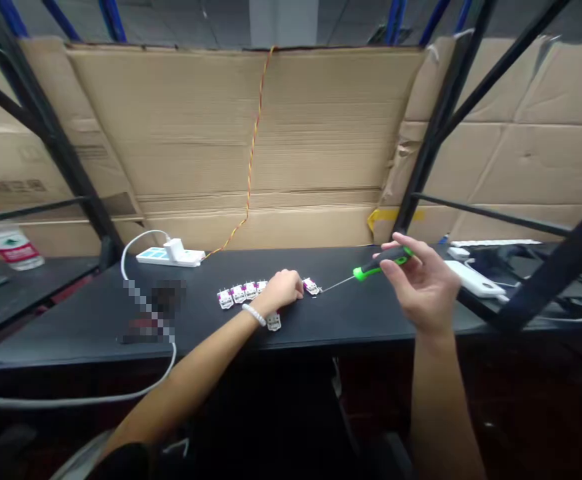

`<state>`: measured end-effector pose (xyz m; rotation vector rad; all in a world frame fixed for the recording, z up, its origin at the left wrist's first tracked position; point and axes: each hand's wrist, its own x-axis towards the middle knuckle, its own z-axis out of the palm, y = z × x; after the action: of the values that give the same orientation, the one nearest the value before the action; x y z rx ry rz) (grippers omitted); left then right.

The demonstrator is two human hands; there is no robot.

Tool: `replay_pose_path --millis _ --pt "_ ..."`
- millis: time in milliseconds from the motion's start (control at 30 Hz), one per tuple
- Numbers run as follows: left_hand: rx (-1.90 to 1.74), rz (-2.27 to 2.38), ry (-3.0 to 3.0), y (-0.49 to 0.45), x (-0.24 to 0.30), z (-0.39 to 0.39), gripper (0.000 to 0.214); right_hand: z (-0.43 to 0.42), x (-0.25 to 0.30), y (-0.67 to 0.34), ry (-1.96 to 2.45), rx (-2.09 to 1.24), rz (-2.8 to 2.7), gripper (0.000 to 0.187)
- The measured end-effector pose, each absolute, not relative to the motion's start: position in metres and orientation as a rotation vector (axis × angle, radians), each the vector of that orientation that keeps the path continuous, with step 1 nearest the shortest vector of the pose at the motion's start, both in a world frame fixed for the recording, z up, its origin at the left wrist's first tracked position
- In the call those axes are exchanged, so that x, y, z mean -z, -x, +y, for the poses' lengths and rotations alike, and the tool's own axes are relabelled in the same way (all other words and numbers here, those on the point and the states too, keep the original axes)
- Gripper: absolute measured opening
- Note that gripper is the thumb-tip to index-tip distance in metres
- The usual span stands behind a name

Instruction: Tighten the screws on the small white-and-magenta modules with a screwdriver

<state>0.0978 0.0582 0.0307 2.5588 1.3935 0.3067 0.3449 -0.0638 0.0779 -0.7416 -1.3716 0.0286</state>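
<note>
My right hand (423,283) grips a screwdriver (371,267) by its black-and-green handle, fingers closed round it. Its thin metal shaft slants down to the left, and the tip is close to a small white-and-purple component (311,286); whether they touch I cannot tell. Just left of that component, my left hand (285,288) rests on the black desk with its fingers curled in; what is under them is hidden. White-and-purple components (238,294) like it stand in a row left of this hand, partly covered by it. Another white component (273,322) lies below my wrist.
A white power strip (185,257) with a plugged-in adapter stands at the back left; its white cable (145,300) crosses the desk (341,327). Black metal posts (431,133) flank the desk, with cardboard (195,133) behind. White devices (475,280) and wires lie at right.
</note>
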Motion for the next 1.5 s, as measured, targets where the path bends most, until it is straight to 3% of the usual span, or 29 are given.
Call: replay_pose_path --millis 267,533,1500 --pt "-0.403 1.303 -2.593 -0.095 -0.033 0.048 0.020 -0.066 -0.080 -0.344 0.764 0.000 -1.419 0.042" --pt "-0.665 1.142 -2.577 -0.035 -0.049 -0.004 0.020 -0.069 -0.081 -0.345 0.773 0.004 -1.421 0.042" --pt "-0.627 0.889 -2.841 -0.011 -0.018 -0.031 0.032 -0.076 -0.084 -0.329 0.750 -0.026 -1.543 0.041"
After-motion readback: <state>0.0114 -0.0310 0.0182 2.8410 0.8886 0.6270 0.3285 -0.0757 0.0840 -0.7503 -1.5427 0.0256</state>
